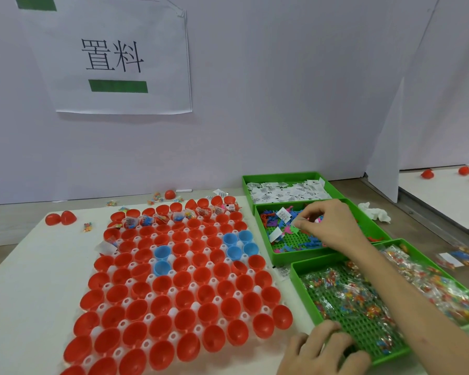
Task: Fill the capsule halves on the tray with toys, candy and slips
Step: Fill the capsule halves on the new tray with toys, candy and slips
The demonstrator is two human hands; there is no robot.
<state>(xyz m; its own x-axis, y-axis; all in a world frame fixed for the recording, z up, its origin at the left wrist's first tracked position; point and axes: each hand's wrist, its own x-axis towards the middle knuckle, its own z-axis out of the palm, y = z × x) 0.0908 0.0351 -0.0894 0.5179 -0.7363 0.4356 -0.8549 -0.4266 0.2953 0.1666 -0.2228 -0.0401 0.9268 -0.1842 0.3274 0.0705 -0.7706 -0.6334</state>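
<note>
Right hand (328, 226): thumb and forefinger tips (305, 226) pinched together on one small green toy (295, 229), other fingers curled over it. The toy is just above the heap in the middle bin (282, 257). It sticks out left of the fingertips, so the long axis looks roughly left-right. It's small and blurred, so not sure.

The pinch looks meant to lift one piece clear of the tangle. A couple of slips lie mixed in with the toys.

Left hand (322, 347): fingers loose and spread, resting on the near-left corner of the candy bin (322, 259), holding nothing. It's probably steadying the bin, or waiting to take candy.

The slip bin (245, 185) is farthest. The three bins run far to near along the tray's right side, likely so each is a short reach.

Tray (173, 311), left of the bins: red halves (184, 299) sit mouth-up in rows, with a few blue halves (161, 251) mid-tray. Only the far row (146, 219) shows contents and the rest look empty, so the task is at an early stage.

Loose halves and candy packets lie on the table at far left.
</note>
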